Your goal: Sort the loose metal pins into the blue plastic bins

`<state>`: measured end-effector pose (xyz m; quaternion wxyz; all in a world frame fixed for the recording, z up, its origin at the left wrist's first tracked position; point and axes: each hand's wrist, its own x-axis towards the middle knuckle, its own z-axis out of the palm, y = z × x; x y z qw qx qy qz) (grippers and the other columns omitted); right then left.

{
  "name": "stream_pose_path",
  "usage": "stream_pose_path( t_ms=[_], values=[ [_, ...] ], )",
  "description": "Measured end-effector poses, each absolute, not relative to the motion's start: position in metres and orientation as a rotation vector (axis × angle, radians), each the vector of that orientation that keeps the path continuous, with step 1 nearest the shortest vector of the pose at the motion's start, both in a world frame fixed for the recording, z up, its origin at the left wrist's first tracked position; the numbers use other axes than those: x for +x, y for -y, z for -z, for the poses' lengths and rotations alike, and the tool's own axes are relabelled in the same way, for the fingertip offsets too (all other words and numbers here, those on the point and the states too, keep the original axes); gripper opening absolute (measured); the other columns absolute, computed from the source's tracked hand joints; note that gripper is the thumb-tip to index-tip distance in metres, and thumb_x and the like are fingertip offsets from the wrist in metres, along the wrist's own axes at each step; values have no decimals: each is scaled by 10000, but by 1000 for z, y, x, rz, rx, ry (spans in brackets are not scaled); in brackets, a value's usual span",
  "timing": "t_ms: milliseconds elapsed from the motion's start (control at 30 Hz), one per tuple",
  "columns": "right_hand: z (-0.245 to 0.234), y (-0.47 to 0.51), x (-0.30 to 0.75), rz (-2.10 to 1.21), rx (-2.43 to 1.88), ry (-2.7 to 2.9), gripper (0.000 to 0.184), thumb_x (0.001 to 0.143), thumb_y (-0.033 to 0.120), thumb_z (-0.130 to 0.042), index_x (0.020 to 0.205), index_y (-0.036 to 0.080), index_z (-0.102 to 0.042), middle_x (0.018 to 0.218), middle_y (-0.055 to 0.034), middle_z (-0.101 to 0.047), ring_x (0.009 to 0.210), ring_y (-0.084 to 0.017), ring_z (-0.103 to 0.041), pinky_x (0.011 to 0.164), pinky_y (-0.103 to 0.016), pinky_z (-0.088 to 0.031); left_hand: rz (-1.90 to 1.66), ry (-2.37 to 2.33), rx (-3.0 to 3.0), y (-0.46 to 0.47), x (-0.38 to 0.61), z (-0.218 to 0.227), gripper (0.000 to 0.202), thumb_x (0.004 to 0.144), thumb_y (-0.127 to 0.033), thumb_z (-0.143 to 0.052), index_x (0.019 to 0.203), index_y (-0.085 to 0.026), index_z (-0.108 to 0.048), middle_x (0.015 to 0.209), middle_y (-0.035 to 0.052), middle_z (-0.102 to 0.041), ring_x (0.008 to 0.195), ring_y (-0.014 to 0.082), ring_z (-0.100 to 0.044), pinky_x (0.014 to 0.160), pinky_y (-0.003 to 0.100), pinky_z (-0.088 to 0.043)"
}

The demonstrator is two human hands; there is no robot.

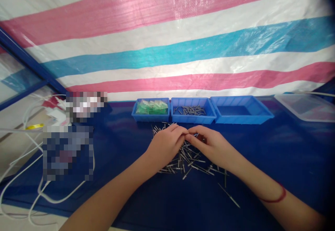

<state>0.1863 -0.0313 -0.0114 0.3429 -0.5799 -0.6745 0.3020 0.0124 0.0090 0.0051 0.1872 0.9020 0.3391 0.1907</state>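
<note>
A loose pile of thin silver blind rivets [187, 156] lies on the dark blue table. Above it my left hand [167, 142] is closed, with thumb and fingers pressed together. From the other side my right hand [209, 143] comes in with thumb and index finger pinched, its fingertips touching those of my left hand. Whatever sits between the fingertips is hidden or too small to make out. Just behind the hands, a blue bin [193, 120] contains more rivets. One rivet [229, 195] lies apart, nearer the front right.
Left of the rivet bin stands a blue bin [150, 119] with green-and-clear plastic packets [151, 107]. To its right are another blue bin [243, 120] and a translucent lid [306, 109]. White cables [57, 200] and blurred-out items occupy the table's left. Striped sheeting [167, 56] hangs behind.
</note>
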Motion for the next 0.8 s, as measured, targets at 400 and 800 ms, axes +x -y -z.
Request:
stream_pose_path(
  t_ms=[400,800],
  values=[
    [16,35,180,-863,-1465,1640,205,872,355,-517,909,202,-649,814,-41,-667,650,-170,-565,608,-313,-447,-780,-1045,2121,-6,13,-1,200,911,-304,-489,918,-186,-651,876,2,-694,740,126,-619,703,237,-486],
    [13,35,184,-388,-1413,2022,161,826,122,-514,848,183,-661,889,-64,-651,825,-194,-577,764,-332,-462,-683,-1145,2344,-31,-11,-22,247,910,-295,-464,951,-168,-673,876,22,-707,714,134,-612,683,247,-470]
  ],
)
